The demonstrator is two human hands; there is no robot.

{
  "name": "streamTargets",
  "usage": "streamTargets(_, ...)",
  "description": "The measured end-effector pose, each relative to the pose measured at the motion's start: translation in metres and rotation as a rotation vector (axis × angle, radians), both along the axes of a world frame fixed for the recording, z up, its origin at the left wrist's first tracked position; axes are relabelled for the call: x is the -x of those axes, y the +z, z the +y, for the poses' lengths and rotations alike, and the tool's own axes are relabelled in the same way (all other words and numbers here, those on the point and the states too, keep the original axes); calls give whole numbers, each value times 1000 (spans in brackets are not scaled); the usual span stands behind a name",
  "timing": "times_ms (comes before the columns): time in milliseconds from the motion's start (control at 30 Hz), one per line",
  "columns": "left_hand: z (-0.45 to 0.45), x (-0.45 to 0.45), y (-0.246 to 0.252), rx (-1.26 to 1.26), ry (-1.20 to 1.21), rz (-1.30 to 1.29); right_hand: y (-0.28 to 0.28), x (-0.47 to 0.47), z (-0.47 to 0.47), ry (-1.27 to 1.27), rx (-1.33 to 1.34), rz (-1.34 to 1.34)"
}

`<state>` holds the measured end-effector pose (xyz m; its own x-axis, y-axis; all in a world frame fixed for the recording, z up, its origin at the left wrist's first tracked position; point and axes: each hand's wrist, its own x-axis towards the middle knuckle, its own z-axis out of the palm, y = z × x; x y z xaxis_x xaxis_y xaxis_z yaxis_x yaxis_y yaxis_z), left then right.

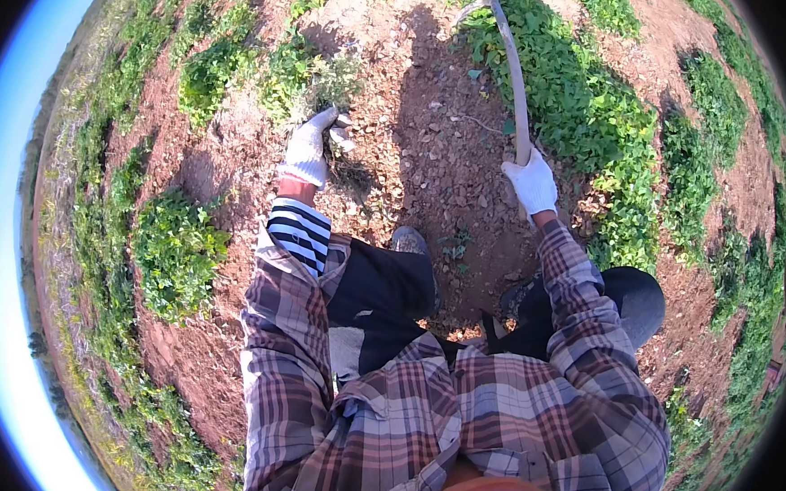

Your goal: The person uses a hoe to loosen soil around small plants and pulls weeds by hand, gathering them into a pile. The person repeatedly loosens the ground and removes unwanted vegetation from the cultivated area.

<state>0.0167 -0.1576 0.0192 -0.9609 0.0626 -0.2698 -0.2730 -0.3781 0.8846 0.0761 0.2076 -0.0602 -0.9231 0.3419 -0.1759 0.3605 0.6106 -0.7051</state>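
My right hand (532, 182), in a white knit glove, is closed round the lower end of a long curved wooden stick (514, 71). The hooked far end of the stick lies over the leafy green plants (558, 87) on the right. In a soiled white glove, my left hand (315, 146) is closed on a bunch of grey-green weeds (332, 83), whose tops stick out beyond the fingers. Dark, root-like strands (351, 174) hang below that hand, over the soil. How the left fingers wrap the stems is partly hidden.
Cloddy reddish soil (453, 148) lies between my hands, with a small seedling (457, 244) near my boots (410, 241). Rows of low green plants run along both sides, and a round bushy plant (180, 253) grows at the left. A dark rounded object (636, 304) is beside my right knee.
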Motion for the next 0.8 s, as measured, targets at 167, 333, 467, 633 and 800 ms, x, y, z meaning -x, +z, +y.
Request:
streamTargets(167,-3,-1,-3,-12,13,-42,-1,-1,1,-38,-318,-162)
streamTargets(333,16,-3,10,67,11,-8,-21,-34,3,32,-19,-174)
streamTargets(467,14,-3,7,58,-15,3,-6,-40,-5,-18,305,-145)
streamTargets(633,17,-3,6,48,-22,25,-14,-27,-9,-45,-3,-27)
streamTargets(800,14,-3,7,78,29,-5,-23,-15,-17,21,-102,-248)
